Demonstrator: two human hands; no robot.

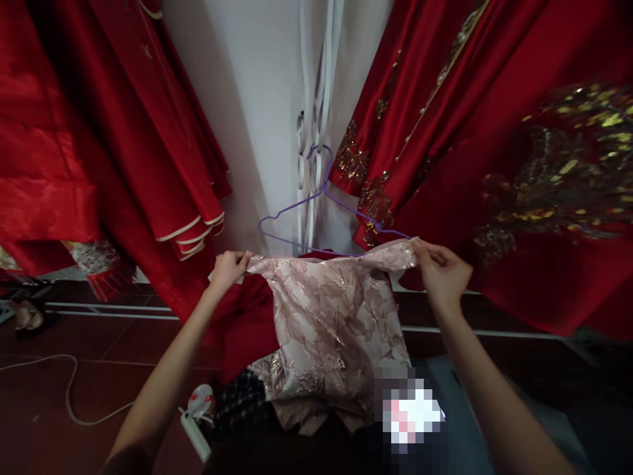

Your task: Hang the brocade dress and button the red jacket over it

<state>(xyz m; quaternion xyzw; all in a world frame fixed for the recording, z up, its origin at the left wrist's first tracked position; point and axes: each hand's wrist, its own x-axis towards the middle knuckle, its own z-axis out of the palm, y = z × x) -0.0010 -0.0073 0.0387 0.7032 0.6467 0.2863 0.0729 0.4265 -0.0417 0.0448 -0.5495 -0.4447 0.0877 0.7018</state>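
Note:
A pale pink dress [326,316] with a shiny metallic pattern stretches between my two hands. My left hand [230,269] pinches its left shoulder strap, and my right hand [442,274] grips the strap at the other end. Behind the dress's top edge is a purple wire hanger [324,188]. The hanger's right arm reaches the strap near my right hand, while its left arm shows bare above the fabric. The lower part of the dress bunches over my lap.
Red garments with pale trim [192,198] hang at the left, and red garments with gold sequins [558,178] at the right. White metal rails run low behind. A power strip [195,432] and a pale cable [74,389] lie on the floor. Something pixelated [413,412] covers the lower right.

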